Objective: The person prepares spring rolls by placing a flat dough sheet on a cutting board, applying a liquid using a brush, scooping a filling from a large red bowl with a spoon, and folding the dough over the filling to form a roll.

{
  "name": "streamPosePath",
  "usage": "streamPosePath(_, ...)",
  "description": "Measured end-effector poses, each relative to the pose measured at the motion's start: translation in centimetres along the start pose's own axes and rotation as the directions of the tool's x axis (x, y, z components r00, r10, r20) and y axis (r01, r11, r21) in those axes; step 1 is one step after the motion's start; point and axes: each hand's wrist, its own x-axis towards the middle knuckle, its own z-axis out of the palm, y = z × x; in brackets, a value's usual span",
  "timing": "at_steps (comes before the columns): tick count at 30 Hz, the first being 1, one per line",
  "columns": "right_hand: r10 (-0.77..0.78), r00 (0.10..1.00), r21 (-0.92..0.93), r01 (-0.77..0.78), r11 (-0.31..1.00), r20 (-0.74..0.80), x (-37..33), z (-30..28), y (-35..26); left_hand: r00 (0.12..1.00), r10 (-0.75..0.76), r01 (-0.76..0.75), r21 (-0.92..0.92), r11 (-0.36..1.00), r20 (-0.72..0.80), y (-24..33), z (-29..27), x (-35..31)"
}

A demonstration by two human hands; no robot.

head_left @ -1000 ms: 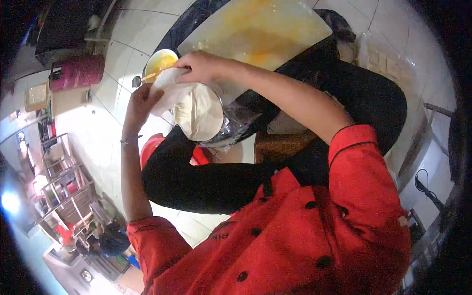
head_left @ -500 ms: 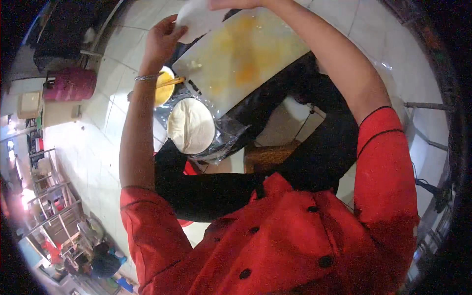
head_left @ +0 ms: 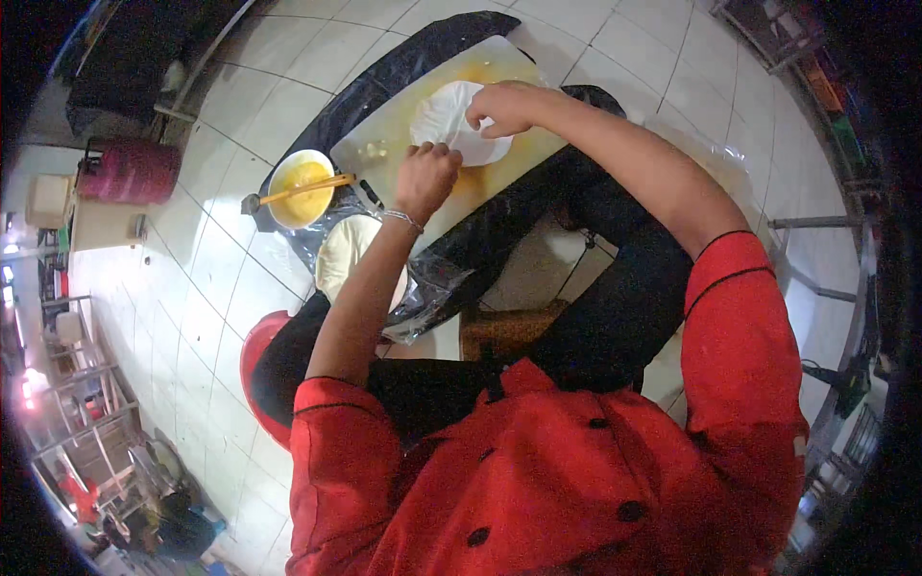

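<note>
A thin white round wrapper sheet (head_left: pixel 437 113) lies over a pale board (head_left: pixel 384 130) smeared with yellow. My left hand (head_left: pixel 429 180) is closed at the sheet's near left edge, knuckles up, its fingertips hidden. From the right, my right hand (head_left: pixel 509 108) reaches over the sheet, bent fingers pinching its surface near the right side. Beneath my left forearm sits a stack of cream round wrappers (head_left: pixel 344 252), partly covered by the arm. Left of the board, a white bowl (head_left: pixel 279 182) holds yellow liquid like beaten egg (head_left: pixel 305 204); a wooden-handled utensil (head_left: pixel 322 185) rests across it.
Black plastic sheeting (head_left: pixel 384 72) lies under the board on the white tiled floor (head_left: pixel 206 259). Clear plastic (head_left: pixel 423 312) surrounds the wrapper stack. A red plastic seat or tub edge (head_left: pixel 257 370) shows beside my leg. At far left stands a magenta cylinder (head_left: pixel 130 173).
Both hands have come down and nearer with the white wrapper, from the picture's top edge onto the board. My left forearm now crosses the wrapper stack and leaves the bowl uncovered.
</note>
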Motion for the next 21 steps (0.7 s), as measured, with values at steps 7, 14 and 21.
streamPosePath(7,-0.102,0.981,0.074,0.116,0.991,-0.166,7.3,-0.5,-6.6,0.997,-0.081,0.079,-0.087,0.993,-0.014,2.5,2.8,-1.7)
streamPosePath(14,-0.091,0.954,0.139,0.136,0.981,-0.286,16.7,1.1,-17.1,0.935,-0.345,0.174,-0.742,0.647,-0.081,5.9,8.5,-2.8)
streamPosePath(21,0.012,0.966,-0.049,-0.026,0.998,-0.260,22.9,1.1,-21.7,0.901,-0.298,0.183,-0.348,0.919,-0.314,5.9,14.6,-3.6)
